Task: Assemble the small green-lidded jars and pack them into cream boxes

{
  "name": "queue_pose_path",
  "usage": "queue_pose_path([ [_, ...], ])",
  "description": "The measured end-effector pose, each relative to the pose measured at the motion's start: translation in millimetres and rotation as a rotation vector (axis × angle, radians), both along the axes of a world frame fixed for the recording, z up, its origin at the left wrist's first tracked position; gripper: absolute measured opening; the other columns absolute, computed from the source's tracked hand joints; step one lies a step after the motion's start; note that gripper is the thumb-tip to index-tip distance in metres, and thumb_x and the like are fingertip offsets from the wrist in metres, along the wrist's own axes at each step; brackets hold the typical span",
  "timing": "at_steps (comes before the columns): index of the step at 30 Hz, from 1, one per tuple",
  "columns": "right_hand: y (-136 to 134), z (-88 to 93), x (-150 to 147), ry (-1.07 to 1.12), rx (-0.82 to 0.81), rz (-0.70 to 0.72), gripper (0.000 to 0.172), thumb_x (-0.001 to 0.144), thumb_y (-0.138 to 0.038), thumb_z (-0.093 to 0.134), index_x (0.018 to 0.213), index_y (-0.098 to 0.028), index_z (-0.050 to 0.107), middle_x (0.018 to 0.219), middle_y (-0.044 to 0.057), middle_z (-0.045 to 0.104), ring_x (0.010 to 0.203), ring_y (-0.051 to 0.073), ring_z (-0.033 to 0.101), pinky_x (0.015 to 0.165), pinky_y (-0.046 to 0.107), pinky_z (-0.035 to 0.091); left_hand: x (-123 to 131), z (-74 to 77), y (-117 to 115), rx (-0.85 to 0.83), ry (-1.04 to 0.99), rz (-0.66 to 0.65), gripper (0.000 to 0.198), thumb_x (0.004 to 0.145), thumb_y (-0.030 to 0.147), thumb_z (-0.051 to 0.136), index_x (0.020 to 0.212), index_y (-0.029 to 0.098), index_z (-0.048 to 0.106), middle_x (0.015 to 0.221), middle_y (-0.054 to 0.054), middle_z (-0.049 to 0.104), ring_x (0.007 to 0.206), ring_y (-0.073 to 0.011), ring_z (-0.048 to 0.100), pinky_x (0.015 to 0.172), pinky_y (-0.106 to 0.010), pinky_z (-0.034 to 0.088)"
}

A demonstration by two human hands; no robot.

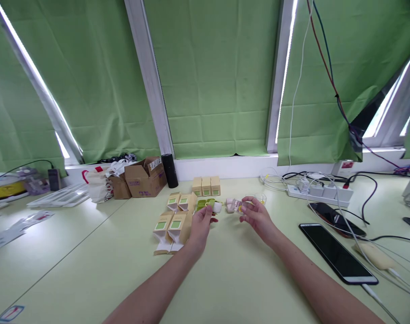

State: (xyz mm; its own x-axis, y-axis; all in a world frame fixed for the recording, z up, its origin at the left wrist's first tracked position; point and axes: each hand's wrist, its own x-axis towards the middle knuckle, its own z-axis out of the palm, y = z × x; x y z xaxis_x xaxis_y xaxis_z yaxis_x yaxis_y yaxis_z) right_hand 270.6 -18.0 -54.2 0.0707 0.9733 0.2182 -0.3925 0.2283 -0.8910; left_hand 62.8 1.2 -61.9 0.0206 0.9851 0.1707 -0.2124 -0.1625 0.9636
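Head cam, near to far. Pale green table (90, 270) fills the lower half. Near R side lies a black phone (338, 253), screen up, cable at its near end. A 2nd phone (336, 219) sits just behind it, under white cables.

Left hand (201, 227): fingers half curled, tips up against a green piece (204, 205) w/ a white cap (217, 207) on its R end. Can't tell if it's gripped or only touched.

Right hand (257, 219): thumb & forefinger pinched shut on the R end of a small pink piece (230, 205), something yellow at the pinch. Other fingers loosely bent.

Green piece and pink piece are near mid-table, end to end w/ a small gap between, low over the top. Resting or lifted, can't tell. Clear plastic bit (260, 197) sits just behind the right hand.

Just L of the left hand are 4 open cartons (173, 222), tan w/ green labels, flaps out, in 2 pairs. Behind the pieces stand 3 shut cartons (207, 186), side by side, touching.

Further L by the sill: black cylinder (170, 171), w/ an open cardboard box (146, 176) beside it. Far R: white power strip (321, 191) w/ plugs in. Green blinds (218, 76) cover the windows behind.
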Motion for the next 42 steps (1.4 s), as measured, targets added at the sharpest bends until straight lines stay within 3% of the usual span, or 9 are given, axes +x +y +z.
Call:
queue_pose_path([
  [4, -11, -8.0, -24, 0.038, -0.117, 0.187, 0.058, 0.066, -0.049, 0.094, 0.107, -0.025, 0.060, 0.093, 0.004, 0.073, 0.076, 0.020, 0.067, 0.054, 0.028, 0.053, 1, -0.3, 1, 0.026, 0.002, -0.015, 0.063, 0.075, 0.076, 0.073, 0.088, 0.014, 0.075, 0.090, -0.008, 0.069, 0.081, -0.0172, 0.061, 0.073, -0.030, 0.055],
  [10, -17, -8.1, -32, -0.005, -0.140, 0.270, 0.062, 0.071, -0.056, 0.090, 0.114, -0.027, 0.057, 0.108, 0.005, 0.068, 0.083, 0.026, 0.074, 0.058, 0.038, 0.062, 3, 4.8, -4, 0.017, -0.016, -0.054, 0.062, 0.074, 0.074, 0.076, 0.086, 0.013, 0.074, 0.082, -0.007, 0.069, 0.073, -0.0156, 0.062, 0.066, -0.028, 0.054],
  [16, -17, -4.8, -29, 0.020, -0.088, 0.208, 0.059, 0.068, -0.047, 0.094, 0.114, -0.027, 0.061, 0.112, 0.006, 0.070, 0.077, 0.016, 0.066, 0.059, 0.029, 0.055, 4, 9.3, -8, -0.012, -0.060, -0.067, 0.064, 0.071, 0.073, 0.078, 0.089, 0.012, 0.073, 0.081, -0.007, 0.069, 0.072, -0.0169, 0.065, 0.065, -0.030, 0.057],
  [25, -6, -14.8, -25, -0.004, -0.006, 0.147, 0.055, 0.061, -0.036, 0.095, 0.107, -0.022, 0.069, 0.113, 0.010, 0.074, 0.080, 0.017, 0.062, 0.067, 0.031, 0.051, 3, 8.8, -6, -0.002, -0.084, -0.030, 0.063, 0.070, 0.071, 0.080, 0.090, 0.012, 0.074, 0.086, -0.008, 0.069, 0.074, -0.0169, 0.065, 0.066, -0.031, 0.058],
  [29, -5, -15.6, -24, -0.130, 0.051, 0.054, 0.051, 0.059, -0.030, 0.092, 0.105, -0.023, 0.070, 0.110, 0.009, 0.074, 0.083, 0.019, 0.059, 0.071, 0.033, 0.051, 3, 9.9, -7, -0.006, -0.075, -0.035, 0.063, 0.071, 0.072, 0.079, 0.090, 0.012, 0.073, 0.088, -0.008, 0.069, 0.077, -0.0180, 0.066, 0.069, -0.033, 0.059],
  [34, -9, -14.4, -24, -0.421, 0.119, -0.120, 0.039, 0.067, -0.022, 0.083, 0.105, -0.028, 0.075, 0.107, 0.004, 0.073, 0.076, 0.018, 0.053, 0.072, 0.034, 0.050, 1, 12.3, -9, 0.022, -0.043, 0.013, 0.057, 0.075, 0.069, 0.078, 0.090, 0.014, 0.074, 0.089, -0.007, 0.067, 0.080, -0.0180, 0.063, 0.067, -0.030, 0.058],
  [38, -10, -17.2, -24, -0.513, 0.127, -0.125, 0.039, 0.068, -0.021, 0.082, 0.106, -0.030, 0.079, 0.102, 0.003, 0.074, 0.073, 0.019, 0.054, 0.070, 0.035, 0.050, 1, 13.6, -10, 0.042, -0.027, 0.018, 0.055, 0.075, 0.068, 0.078, 0.086, 0.015, 0.073, 0.086, -0.007, 0.064, 0.082, -0.0183, 0.060, 0.067, -0.029, 0.058],
  [42, -8, -16.0, -26, -0.452, 0.092, -0.090, 0.038, 0.067, -0.026, 0.085, 0.104, -0.027, 0.078, 0.110, 0.005, 0.075, 0.072, 0.017, 0.057, 0.066, 0.035, 0.053, 1, 13.5, -10, 0.049, -0.014, 0.016, 0.054, 0.076, 0.068, 0.077, 0.085, 0.015, 0.071, 0.086, -0.006, 0.064, 0.081, -0.0172, 0.058, 0.067, -0.028, 0.058],
])
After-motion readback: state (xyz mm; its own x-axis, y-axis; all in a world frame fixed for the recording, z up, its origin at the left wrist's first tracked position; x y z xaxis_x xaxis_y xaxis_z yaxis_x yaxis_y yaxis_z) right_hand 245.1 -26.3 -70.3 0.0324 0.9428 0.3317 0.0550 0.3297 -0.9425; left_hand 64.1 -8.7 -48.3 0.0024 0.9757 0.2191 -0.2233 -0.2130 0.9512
